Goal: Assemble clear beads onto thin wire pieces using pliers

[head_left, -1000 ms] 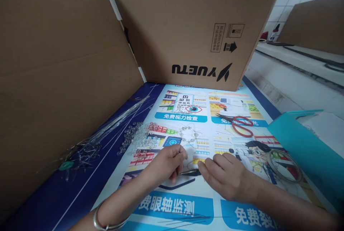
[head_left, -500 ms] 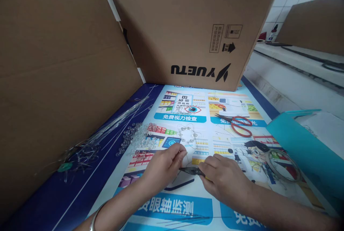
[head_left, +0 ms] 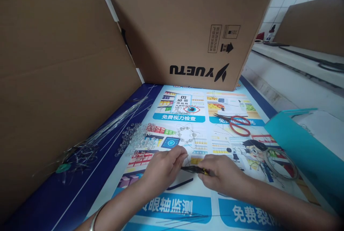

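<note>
Head view: my left hand (head_left: 163,168) is pinched shut at the fingertips, thumb against forefinger, on a thin wire (head_left: 188,157) that I can barely make out. My right hand (head_left: 221,177) is curled closed around the handles of small pliers (head_left: 192,169), whose dark nose points to 9 o'clock and meets the left fingertips. Both hands hover low over the poster (head_left: 188,202) that covers the table. At 12 o'clock from the hands, near them, lies a ring of clear beads (head_left: 186,135); a loose heap of beads (head_left: 137,138) sits at 10 o'clock. Red scissors (head_left: 238,123) lie at 1 o'clock, well apart. A wire coil (head_left: 281,164) rests at 3 o'clock, beside a teal folder (head_left: 303,145). Cardboard boxes (head_left: 188,26) stand at 12 and 9 o'clock.
</note>
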A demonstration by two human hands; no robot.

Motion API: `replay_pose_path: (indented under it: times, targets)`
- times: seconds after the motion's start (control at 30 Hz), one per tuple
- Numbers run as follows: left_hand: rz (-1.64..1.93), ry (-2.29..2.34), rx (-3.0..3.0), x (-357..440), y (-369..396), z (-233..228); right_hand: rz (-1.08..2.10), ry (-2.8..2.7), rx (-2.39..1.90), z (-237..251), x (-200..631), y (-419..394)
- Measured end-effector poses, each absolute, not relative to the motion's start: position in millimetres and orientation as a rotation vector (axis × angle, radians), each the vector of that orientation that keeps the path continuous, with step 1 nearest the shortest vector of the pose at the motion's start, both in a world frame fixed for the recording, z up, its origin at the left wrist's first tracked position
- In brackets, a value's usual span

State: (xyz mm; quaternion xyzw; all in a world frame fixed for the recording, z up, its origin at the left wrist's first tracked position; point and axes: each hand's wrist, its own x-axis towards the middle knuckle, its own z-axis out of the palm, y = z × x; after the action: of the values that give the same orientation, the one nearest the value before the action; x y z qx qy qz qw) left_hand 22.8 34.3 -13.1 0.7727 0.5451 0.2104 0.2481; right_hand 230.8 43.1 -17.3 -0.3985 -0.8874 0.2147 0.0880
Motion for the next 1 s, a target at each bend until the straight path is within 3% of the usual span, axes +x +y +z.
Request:
replay_pose_path:
  times: [0.27, 0.47, 0.83, 1.0]
  targets:
    - [0.627, 1.541, 1.804, 11, 49, -14, 0.264, -2.464, -0.822, -32, 243, 58]
    - [0.576, 1.380, 1.851, 20, 47, -22, 0.449, -2.147, -0.909, -48, 246, 72]
    - [0.492, 1.315, 2.065, 27, 46, -21, 0.614, -2.151, -1.062, -54, 246, 73]
    - [0.106, 1.500, 2.284, 7, 47, -4, 0.619, -2.151, -1.066, -57, 245, 73]
